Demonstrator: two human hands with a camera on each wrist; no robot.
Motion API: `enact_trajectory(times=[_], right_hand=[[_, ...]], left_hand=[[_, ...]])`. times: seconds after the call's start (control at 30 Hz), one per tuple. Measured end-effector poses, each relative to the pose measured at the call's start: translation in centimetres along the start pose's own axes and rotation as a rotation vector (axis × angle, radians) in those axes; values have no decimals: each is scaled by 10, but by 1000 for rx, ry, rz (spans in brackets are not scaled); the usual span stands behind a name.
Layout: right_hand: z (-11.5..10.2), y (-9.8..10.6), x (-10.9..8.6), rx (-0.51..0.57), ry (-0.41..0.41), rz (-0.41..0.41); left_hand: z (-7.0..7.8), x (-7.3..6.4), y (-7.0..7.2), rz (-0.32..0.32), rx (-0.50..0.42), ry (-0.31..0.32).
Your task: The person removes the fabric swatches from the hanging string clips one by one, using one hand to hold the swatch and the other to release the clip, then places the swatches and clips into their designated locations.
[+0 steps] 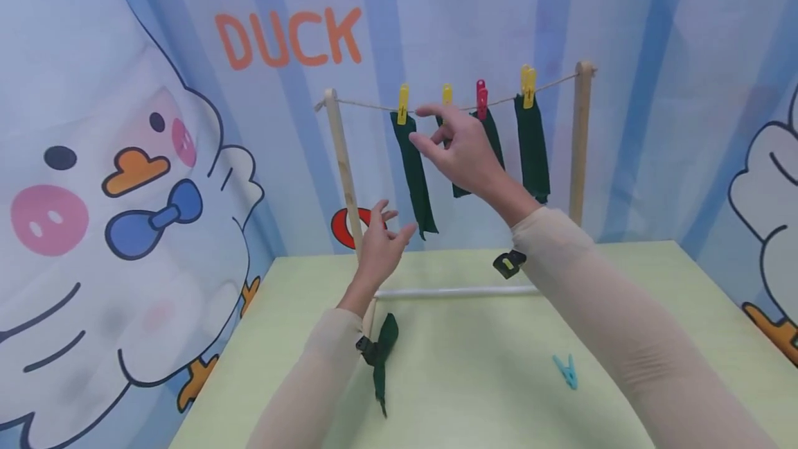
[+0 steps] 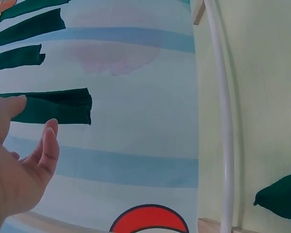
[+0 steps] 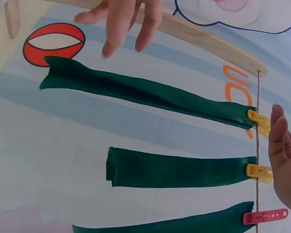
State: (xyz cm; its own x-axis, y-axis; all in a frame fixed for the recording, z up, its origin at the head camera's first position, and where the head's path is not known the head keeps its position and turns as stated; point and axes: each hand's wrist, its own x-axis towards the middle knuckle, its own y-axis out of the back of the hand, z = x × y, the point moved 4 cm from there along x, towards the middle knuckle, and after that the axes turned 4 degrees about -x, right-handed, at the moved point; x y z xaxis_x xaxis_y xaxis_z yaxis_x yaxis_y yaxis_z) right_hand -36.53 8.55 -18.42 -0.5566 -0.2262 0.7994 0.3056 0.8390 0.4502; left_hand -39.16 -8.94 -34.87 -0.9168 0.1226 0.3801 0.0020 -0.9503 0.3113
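Note:
Several dark green cloth strips hang from a string [image 1: 368, 104] by clothespins. My right hand [image 1: 464, 147] is raised beside the leftmost yellow clothespin [image 1: 403, 104], fingers apart and holding nothing. In the right wrist view, that clothespin [image 3: 260, 121] grips the top of the leftmost strip [image 3: 150, 92]. My left hand [image 1: 382, 248] stands lower, left of that strip's bottom end [image 1: 427, 220], fingers spread. The left wrist view shows the left thumb and fingers [image 2: 49, 145] overlapping the strip [image 2: 63, 107]. Farther right on the string are another yellow clothespin [image 1: 447, 93], a red clothespin [image 1: 481, 99] and yellow pegs [image 1: 528, 85].
Wooden posts [image 1: 581, 144] hold the string, with a white bar [image 1: 458, 292] low between them. On the pale green table [image 1: 474, 380] lie a loose green cloth [image 1: 386, 341] and a light blue clothespin [image 1: 566, 371]. A duck-print curtain [image 1: 299, 158] hangs behind.

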Motion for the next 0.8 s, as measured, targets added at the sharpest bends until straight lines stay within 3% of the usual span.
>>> enact_trajectory(times=[0.33, 0.57, 0.8], right_hand=[[-7, -14, 22, 51, -50, 0], [-2, -17, 34, 45, -123, -67], [10, -24, 30, 57, -181, -121]], left_hand=[[-4, 10, -5, -43, -46, 38], [-2, 22, -15, -81, -184, 80], [0, 27, -22, -107, -334, 133]])
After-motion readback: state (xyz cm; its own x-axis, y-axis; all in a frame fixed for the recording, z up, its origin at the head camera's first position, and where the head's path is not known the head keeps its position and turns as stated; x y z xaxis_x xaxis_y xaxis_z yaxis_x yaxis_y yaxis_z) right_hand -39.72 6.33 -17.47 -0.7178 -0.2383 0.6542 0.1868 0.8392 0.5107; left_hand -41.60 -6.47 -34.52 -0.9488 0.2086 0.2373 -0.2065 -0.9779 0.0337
